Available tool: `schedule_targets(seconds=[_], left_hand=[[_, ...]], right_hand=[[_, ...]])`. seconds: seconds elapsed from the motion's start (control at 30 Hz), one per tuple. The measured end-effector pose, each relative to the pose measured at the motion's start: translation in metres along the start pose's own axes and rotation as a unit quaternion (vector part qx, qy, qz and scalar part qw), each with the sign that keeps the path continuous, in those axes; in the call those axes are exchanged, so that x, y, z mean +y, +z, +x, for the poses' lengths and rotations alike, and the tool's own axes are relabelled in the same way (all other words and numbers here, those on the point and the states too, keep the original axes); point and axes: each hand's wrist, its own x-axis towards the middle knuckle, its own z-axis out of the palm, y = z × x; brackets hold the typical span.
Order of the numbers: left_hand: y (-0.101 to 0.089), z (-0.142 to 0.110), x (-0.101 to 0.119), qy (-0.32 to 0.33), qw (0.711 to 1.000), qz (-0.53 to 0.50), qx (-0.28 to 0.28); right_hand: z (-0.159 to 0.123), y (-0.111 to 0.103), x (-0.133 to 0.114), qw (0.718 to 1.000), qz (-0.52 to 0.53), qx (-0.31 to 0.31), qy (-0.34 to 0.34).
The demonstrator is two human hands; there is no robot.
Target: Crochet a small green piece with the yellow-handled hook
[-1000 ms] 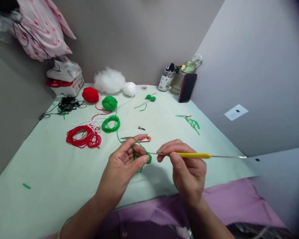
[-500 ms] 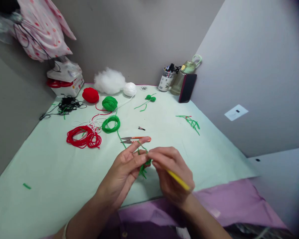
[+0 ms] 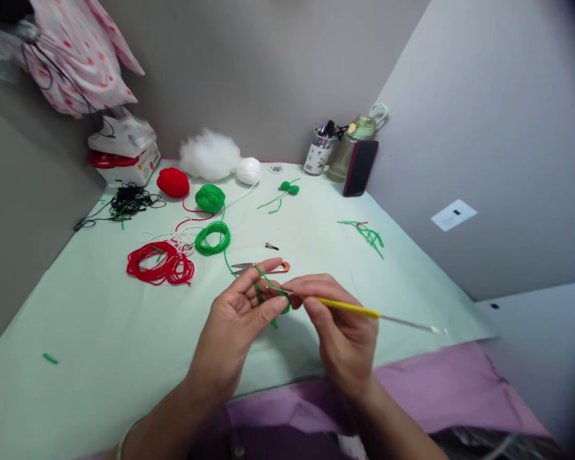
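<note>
The yellow-handled hook (image 3: 347, 308) is in the right hand (image 3: 347, 338). The right fingers pinch it between thumb and index at the front of the yellow handle; the remaining fingers curl beside it. The long axis of the hook runs crosswise in front of the person: the working end points left, toward the left hand (image 3: 230, 316), and the rear metal end projects to the right, past the right hand, and sits slightly nearer the person.

The green crocheted piece (image 3: 286, 306) is at the left fingertips, pinched between the left thumb and the fingers behind it. Most of its underside is hidden. Relative to the right fingers, the piece lies immediately to the left; the left hand is the nearer of the two, being in contact with it. The left index finger is extended away from the thumb and carries the green strand (image 3: 265, 276), which slants from that finger down to the piece.

The front shaft of the hook crosses the top edge of the piece, above the left thumb tip. Whether the tip passes through a loop cannot be determined. Both hands are above the bench (image 3: 124, 345). The scissors (image 3: 283, 267) lie just beyond the left index finger.
</note>
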Motion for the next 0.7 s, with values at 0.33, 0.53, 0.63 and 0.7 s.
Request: schedule_targets(seconds=[0.33, 0.53, 0.63, 0.7], left_hand=[[-0.005, 0.005, 0.006, -0.056, 0.998, -0.035, -0.021], [-0.002, 0.0, 0.002, -0.005, 0.999, 0.042, -0.014], [-0.004, -0.002, 0.004, -0.002, 0.998, 0.066, -0.01], [-0.005, -0.002, 0.006, 0.001, 0.997, 0.075, -0.005]], right_hand=[[0.01, -0.007, 0.0, 0.992, 0.109, 0.037, 0.06], [0.011, -0.002, 0.002, 0.991, 0.117, 0.021, 0.064], [0.011, -0.004, 0.005, 0.979, 0.172, 0.028, 0.107], [0.012, -0.005, 0.006, 0.97, 0.201, 0.025, 0.138]])
